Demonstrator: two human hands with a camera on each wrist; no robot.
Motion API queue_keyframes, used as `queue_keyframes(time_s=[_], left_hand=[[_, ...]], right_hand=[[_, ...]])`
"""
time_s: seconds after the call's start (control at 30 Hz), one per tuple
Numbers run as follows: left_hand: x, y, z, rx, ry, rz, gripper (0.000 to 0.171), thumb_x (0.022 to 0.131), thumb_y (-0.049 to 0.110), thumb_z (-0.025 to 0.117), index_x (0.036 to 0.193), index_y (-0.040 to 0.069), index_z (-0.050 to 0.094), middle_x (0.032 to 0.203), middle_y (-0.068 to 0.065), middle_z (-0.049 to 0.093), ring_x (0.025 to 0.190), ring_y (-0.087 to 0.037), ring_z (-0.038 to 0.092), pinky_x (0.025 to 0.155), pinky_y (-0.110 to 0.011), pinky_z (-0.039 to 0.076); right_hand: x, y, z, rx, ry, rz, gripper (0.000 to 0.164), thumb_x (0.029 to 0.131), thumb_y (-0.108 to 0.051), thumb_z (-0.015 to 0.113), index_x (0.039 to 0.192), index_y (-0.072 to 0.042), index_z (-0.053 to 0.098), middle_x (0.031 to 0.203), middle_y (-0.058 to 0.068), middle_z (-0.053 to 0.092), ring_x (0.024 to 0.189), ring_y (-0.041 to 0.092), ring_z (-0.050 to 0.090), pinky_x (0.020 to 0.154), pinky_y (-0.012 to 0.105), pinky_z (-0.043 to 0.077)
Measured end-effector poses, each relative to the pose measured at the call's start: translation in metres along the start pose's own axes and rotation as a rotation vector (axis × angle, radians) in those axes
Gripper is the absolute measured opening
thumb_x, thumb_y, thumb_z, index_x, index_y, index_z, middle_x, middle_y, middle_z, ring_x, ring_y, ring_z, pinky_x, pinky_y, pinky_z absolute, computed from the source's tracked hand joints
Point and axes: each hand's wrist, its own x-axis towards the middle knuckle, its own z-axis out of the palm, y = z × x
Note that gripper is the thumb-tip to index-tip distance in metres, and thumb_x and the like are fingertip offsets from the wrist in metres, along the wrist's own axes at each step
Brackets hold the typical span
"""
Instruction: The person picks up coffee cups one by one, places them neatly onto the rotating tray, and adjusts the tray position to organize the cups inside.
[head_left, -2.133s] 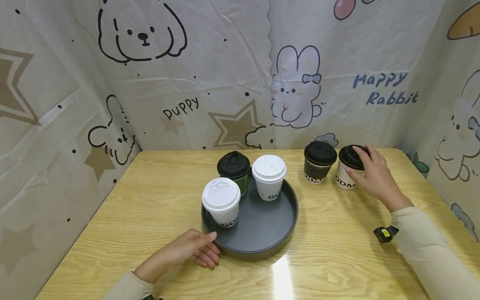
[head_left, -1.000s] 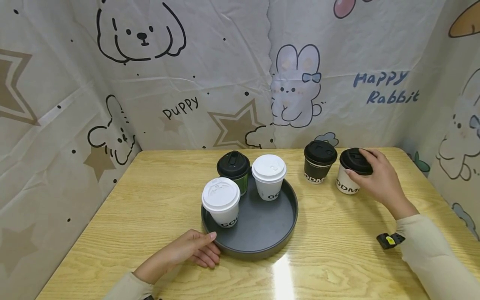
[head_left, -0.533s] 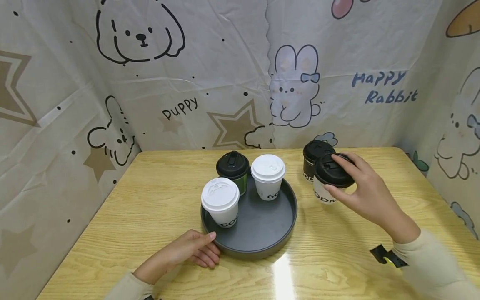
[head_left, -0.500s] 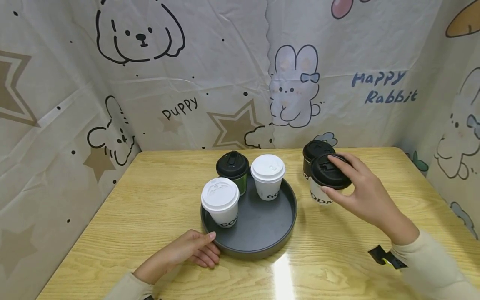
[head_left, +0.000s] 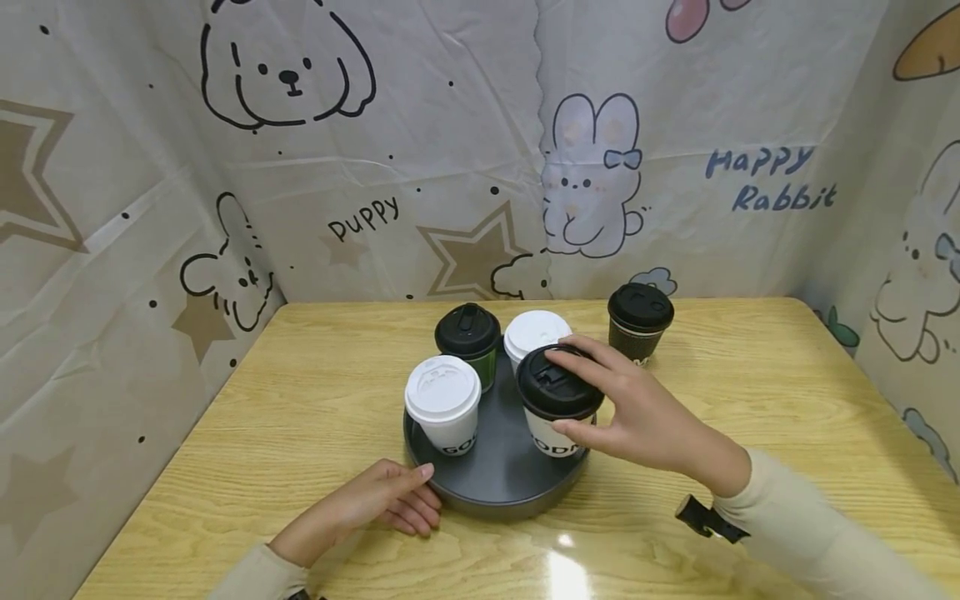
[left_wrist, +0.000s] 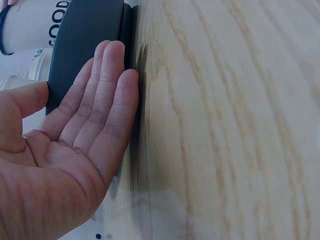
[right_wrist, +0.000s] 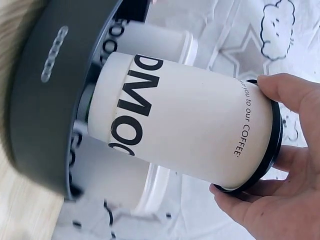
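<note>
Held cup (head_left: 558,433) (white, black lid, big dark lettering) is over the R part of the tray (head_left: 510,498), approx. upright; can't tell if its base touches the tray floor. R hand (head_left: 637,408) has it by the lid, thumb one side, fingers spread over the top & far edge. Abt 2 s ago this cup stood on the counter (head_left: 315,400), R of the black cup (head_left: 640,321); 0.5 s ago it was partway over, covering part of the black cup. Now it's in front of the rear white cup (head_left: 534,329) instead, hiding most of its body.

L hand (head_left: 397,496) same spot as before: fingers straight & together along the tray's outer wall, thumb at the rim (L wrist view shows this best).

Also in tray, unmoved: front white cup (head_left: 442,408) at L, green cup (head_left: 468,342) w/ black lid behind it, partly covered. Black cup hasn't moved either, alone at the back R of the counter, well apart from the tray.

Further out: pale sleeve (head_left: 817,517) & dark strap (head_left: 708,518) by the R wrist; behind it all a backdrop (head_left: 442,125) w/ puppy, rabbit & star prints.
</note>
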Motion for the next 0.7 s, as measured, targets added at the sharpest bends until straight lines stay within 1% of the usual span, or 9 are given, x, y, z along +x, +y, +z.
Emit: queue_keyframes(time_s=[0.1, 0.2, 0.37, 0.57, 0.7], left_hand=[[0.000, 0.000, 0.000, -0.001, 0.001, -0.006, 0.059, 0.102, 0.041, 0.043, 0.103, -0.014, 0.063, 0.089, -0.015, 0.072, 0.074, -0.017, 0.070, 0.070, -0.033, 0.058], [0.000, 0.001, 0.000, -0.003, 0.001, -0.012, 0.059, 0.102, 0.041, 0.042, 0.103, -0.014, 0.063, 0.089, -0.015, 0.072, 0.075, -0.016, 0.070, 0.070, -0.032, 0.058], [0.000, 0.002, 0.000, -0.011, 0.000, -0.021, 0.060, 0.102, 0.042, 0.042, 0.104, -0.014, 0.063, 0.090, -0.016, 0.072, 0.075, -0.016, 0.070, 0.070, -0.032, 0.058], [0.000, 0.001, 0.000, -0.009, 0.003, -0.013, 0.060, 0.103, 0.040, 0.040, 0.104, -0.015, 0.062, 0.090, -0.017, 0.072, 0.075, -0.017, 0.070, 0.070, -0.033, 0.059], [0.000, 0.000, 0.000, -0.013, 0.003, -0.009, 0.060, 0.103, 0.040, 0.039, 0.104, -0.016, 0.062, 0.090, -0.017, 0.071, 0.075, -0.017, 0.070, 0.070, -0.034, 0.059]], right_hand=[[0.006, -0.004, 0.011, 0.023, -0.021, -0.036, 0.068, 0.079, -0.032, 0.078, 0.139, -0.013, 0.050, 0.143, 0.015, 0.044, 0.130, 0.033, 0.043, 0.103, 0.052, 0.040], [0.010, -0.008, 0.022, 0.044, -0.048, -0.071, 0.068, 0.080, -0.034, 0.078, 0.139, -0.013, 0.050, 0.143, 0.016, 0.043, 0.130, 0.031, 0.044, 0.103, 0.049, 0.041], [0.010, -0.012, 0.039, 0.080, -0.091, -0.105, 0.068, 0.080, -0.034, 0.078, 0.138, -0.012, 0.050, 0.143, 0.014, 0.042, 0.130, 0.028, 0.044, 0.101, 0.046, 0.044], [0.006, -0.014, 0.052, 0.081, -0.113, -0.092, 0.068, 0.080, -0.036, 0.077, 0.138, -0.014, 0.051, 0.142, 0.011, 0.043, 0.127, 0.026, 0.047, 0.098, 0.044, 0.046], [0.004, -0.015, 0.057, 0.107, -0.125, -0.070, 0.068, 0.080, -0.038, 0.077, 0.138, -0.016, 0.050, 0.142, 0.009, 0.043, 0.125, 0.023, 0.048, 0.098, 0.043, 0.047]])
